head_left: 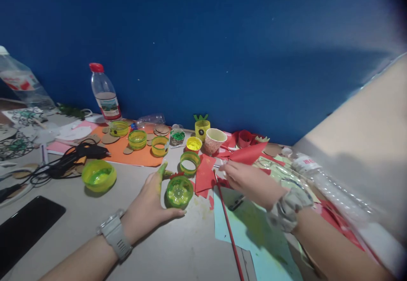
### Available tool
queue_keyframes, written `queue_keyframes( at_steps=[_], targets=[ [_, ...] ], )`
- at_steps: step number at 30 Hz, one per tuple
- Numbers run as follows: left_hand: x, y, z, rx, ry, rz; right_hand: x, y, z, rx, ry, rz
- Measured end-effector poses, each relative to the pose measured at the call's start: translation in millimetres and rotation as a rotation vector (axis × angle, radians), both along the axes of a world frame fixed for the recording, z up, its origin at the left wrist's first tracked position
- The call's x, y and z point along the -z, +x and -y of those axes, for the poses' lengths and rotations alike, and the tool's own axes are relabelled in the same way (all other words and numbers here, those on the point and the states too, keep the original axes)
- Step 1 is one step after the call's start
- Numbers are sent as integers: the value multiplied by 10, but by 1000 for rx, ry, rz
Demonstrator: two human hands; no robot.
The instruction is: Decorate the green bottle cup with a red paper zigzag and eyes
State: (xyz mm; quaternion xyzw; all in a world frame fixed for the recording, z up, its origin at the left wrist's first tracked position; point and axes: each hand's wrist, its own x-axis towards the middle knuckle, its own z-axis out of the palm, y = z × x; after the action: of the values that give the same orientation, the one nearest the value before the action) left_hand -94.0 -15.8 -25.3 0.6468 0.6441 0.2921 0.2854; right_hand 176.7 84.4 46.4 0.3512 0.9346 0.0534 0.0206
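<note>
My left hand (pixel 149 202), with green paint on its fingers, curves round a green-painted bottle bottom (pixel 179 192) standing on the table. Its thumb lies along the near side and its fingers along the far left side. My right hand (pixel 240 179) is closed beside the red paper (pixel 205 175), fingertips bunched; a thin pale thing shows near them, but I cannot make out what they hold. Below it lies a red-handled paintbrush (pixel 227 223), partly over light blue paper (pixel 254 234). A green-painted plastic ring (pixel 190 163) stands just behind the bottle bottom.
Cups of yellow paint (pixel 193 144) and green bits (pixel 177 136) stand behind, beside a speckled paper cup (pixel 214 141). To the left are a yellow-green bowl (pixel 99 176), black cable (pixel 76 158) and phone (pixel 30 234). A plastic bottle (pixel 330 187) lies right; a blue wall (pixel 203 51) rises behind.
</note>
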Motion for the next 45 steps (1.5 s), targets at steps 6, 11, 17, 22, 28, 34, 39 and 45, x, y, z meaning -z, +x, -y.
queue_keyframes(
  at_steps=[6,11,17,22,28,34,39,45],
  targets=[
    [9,-11,2,-7,5,1,351,155,362,22,16,-68],
    [18,-38,-21,-4,3,10,453,165,399,101,10,-98],
    [31,-39,-29,1,15,-9,357,172,458,14,-45,-11],
    [57,-36,-37,1,31,-23,253,172,498,-17,-93,48],
    [-12,-20,21,-18,160,80,236,20,606,211,-72,-1],
    [-85,-15,97,20,402,72,265,-171,707,369,-74,-5],
    [-50,-27,92,0,394,123,65,-88,635,449,-93,-17],
    [-35,-12,47,-10,399,162,-570,103,128,462,107,62]
  ],
)
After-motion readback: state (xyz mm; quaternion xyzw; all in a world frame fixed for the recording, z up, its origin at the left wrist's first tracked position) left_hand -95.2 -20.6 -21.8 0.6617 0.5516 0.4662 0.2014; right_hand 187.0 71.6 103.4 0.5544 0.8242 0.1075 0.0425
